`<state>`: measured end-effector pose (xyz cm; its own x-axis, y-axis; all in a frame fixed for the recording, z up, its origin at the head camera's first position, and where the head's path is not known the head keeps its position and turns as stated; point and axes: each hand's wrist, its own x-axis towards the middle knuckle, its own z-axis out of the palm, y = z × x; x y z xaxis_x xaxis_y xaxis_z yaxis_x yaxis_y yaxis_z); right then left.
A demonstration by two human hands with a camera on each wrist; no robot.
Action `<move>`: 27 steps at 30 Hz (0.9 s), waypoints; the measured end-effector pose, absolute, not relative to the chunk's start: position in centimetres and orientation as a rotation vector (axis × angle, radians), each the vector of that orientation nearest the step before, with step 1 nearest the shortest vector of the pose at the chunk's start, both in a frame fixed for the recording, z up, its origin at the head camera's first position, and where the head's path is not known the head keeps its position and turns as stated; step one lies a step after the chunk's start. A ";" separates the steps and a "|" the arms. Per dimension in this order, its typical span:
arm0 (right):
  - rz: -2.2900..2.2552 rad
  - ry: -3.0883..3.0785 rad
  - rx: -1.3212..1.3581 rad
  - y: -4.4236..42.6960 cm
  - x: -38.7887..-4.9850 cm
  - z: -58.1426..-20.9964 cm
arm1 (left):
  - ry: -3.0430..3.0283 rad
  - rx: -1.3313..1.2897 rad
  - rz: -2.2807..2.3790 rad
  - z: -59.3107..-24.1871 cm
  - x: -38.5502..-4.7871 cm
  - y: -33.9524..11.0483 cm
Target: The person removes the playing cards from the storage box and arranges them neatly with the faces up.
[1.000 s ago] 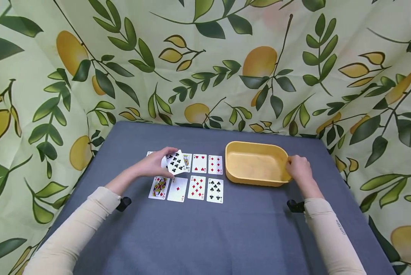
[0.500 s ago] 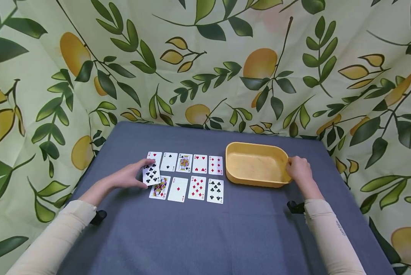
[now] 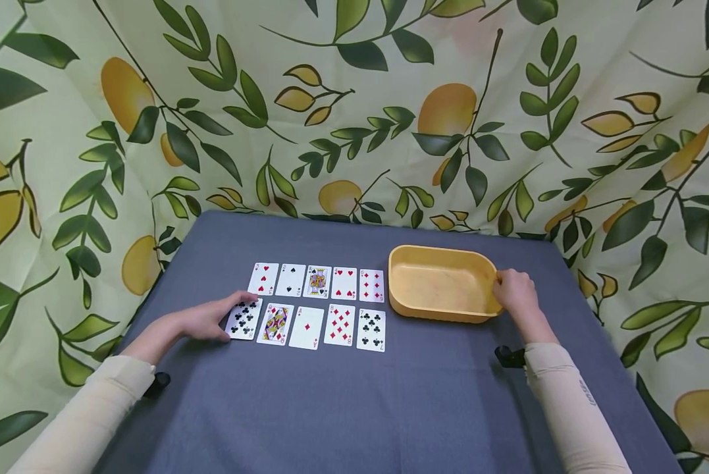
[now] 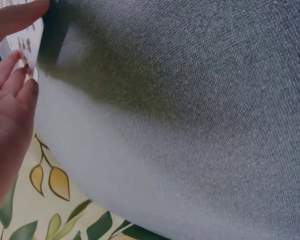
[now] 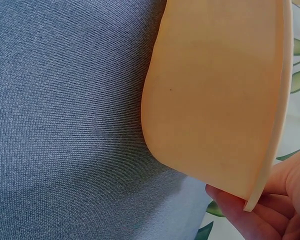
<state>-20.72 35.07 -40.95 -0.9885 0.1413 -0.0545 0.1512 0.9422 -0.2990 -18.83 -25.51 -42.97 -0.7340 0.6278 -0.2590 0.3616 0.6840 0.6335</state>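
Note:
In the head view my left hand holds a playing card with many black club pips, thumb on the near edge and fingers on the far one. That card lies at or just above the table at the left end of the front row. Beside it are a queen of diamonds, an ace of diamonds, an eight of diamonds and a seven of clubs. My right hand grips the right rim of an empty yellow plastic basin, its thumb outside the wall in the right wrist view.
A back row of several face-up cards, among them a king and a red diamonds card, lies behind the front row, left of the basin. Grey-blue cloth covers the table. Leaf-patterned fabric hangs behind and at the sides.
My left hand has carried the clubs card leftward and down, from over the back row to the front row's left end. The right hand and basin have stayed put.

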 end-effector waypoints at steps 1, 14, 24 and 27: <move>-0.479 3.062 0.236 35.1 -20.7 -41.0 | 2.425 0.767 0.765 -43.0 -18.8 -25.5; -0.482 3.075 0.235 35.1 -20.5 -41.1 | 2.358 0.770 0.745 -42.9 -19.1 -25.1; -0.458 3.088 0.214 35.1 -20.6 -41.0 | 2.378 0.740 0.718 -43.0 -19.0 -25.0; -0.464 3.075 0.222 35.1 -20.7 -41.0 | 2.394 0.762 0.732 -43.2 -19.0 -25.1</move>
<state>-20.70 35.10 -40.95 -0.9896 0.1369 -0.0444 0.1439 0.9457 -0.2916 -19.01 -25.10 -43.19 -0.7072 0.6372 -0.3063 0.3568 0.6957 0.6235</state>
